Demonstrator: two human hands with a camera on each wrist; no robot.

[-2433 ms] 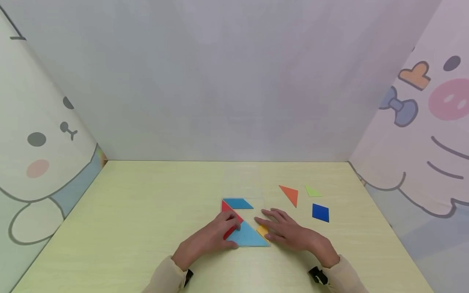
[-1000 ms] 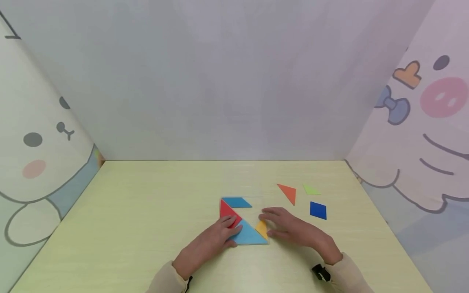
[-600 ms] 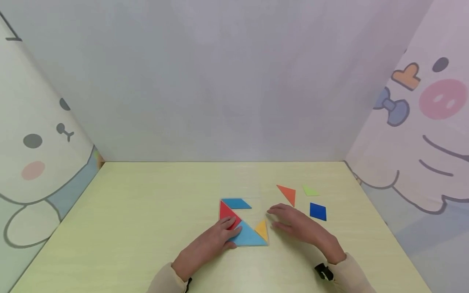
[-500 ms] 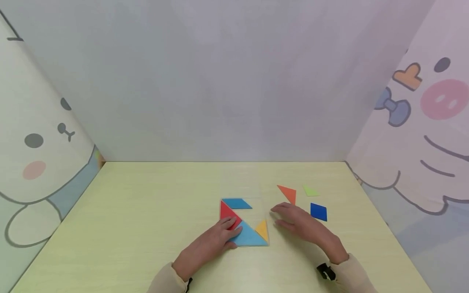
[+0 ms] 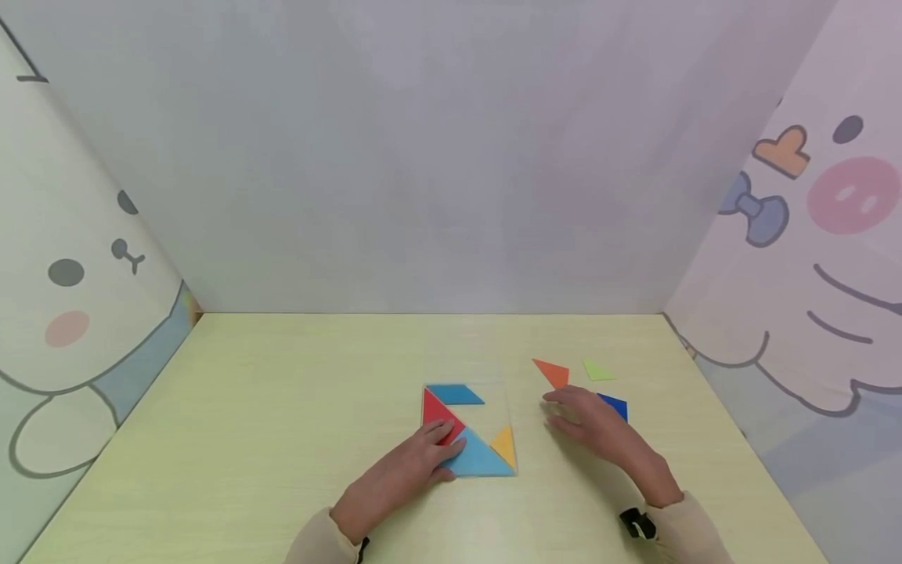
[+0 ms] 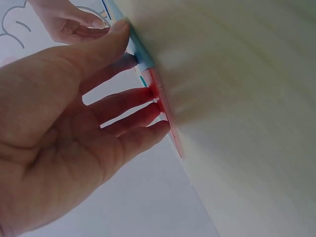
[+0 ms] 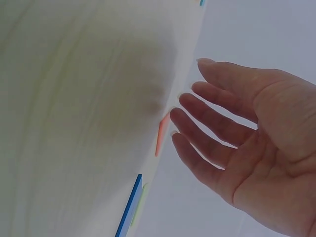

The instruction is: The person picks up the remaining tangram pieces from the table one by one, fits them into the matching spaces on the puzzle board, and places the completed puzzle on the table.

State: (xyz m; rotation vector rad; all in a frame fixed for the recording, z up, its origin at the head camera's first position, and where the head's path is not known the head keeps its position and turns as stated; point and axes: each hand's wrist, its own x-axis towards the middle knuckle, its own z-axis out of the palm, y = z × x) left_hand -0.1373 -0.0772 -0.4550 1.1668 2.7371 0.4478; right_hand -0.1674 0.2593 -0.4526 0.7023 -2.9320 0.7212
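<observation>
My left hand [image 5: 405,470] rests its fingertips on the red triangle [image 5: 435,409] and the light blue triangle [image 5: 481,458], tangram pieces lying side by side. The left wrist view shows its relaxed fingers touching the red triangle [image 6: 165,106]. A teal parallelogram [image 5: 456,394] and a small yellow triangle [image 5: 504,445] lie in the same square area, which has a faint clear border. Over the table my right hand [image 5: 599,427] hovers with loosely bent fingers, holding nothing. Just beyond its fingertips is an orange triangle [image 5: 553,372]. It partly hides a dark blue four-sided piece [image 5: 615,404].
A small lime green triangle [image 5: 597,370] lies at the right, behind the dark blue piece. Faint clear outlines show on the pale wooden table [image 5: 296,392] behind the square area. A plain backdrop stands at the far edge, with cartoon-printed sheets at both sides.
My right hand has moved off the yellow triangle, rightward toward the orange triangle and dark blue piece. My left fingers have flattened on the red triangle, then stayed still.
</observation>
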